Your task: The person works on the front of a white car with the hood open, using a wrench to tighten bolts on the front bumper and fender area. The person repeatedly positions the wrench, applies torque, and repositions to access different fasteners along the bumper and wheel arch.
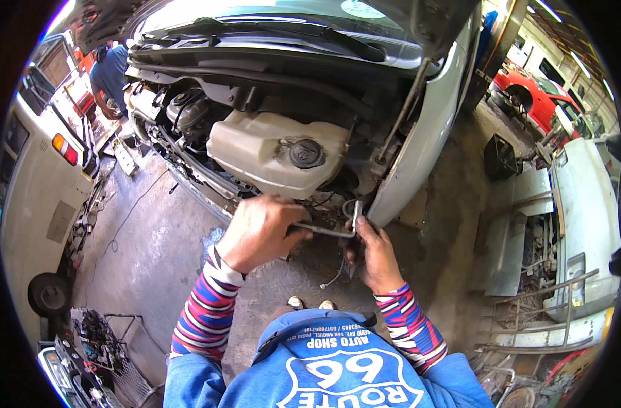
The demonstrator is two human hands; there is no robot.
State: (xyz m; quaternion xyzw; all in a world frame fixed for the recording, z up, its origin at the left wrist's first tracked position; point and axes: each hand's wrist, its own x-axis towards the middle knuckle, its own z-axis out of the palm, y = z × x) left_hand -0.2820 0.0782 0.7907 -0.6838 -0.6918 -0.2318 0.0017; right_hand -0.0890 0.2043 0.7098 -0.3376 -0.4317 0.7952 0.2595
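Observation:
In front of the open engine bay, both my hands are at a silvery L-shaped wrench (pixel 331 232). My left hand (pixel 259 230), slightly blurred, has thumb and fingers closed about the end of its long arm. At the other end, my right hand (pixel 377 255) grips near the bend, its thumb against the short upright part. Just beyond my hands sits a yellowed plastic reservoir (pixel 249 146) with a round black cap (pixel 306 154). Below my right hand hangs a thin cable with a small pale connector (pixel 324 285).
To the right of the bay is the vehicle's pale fender (pixel 409 173); the raised hood (pixel 433 20) hangs above. A white van (pixel 42 183) stands left. A person in blue (pixel 110 78) bends at far left. Body panels (pixel 589 224) and scrap lie right.

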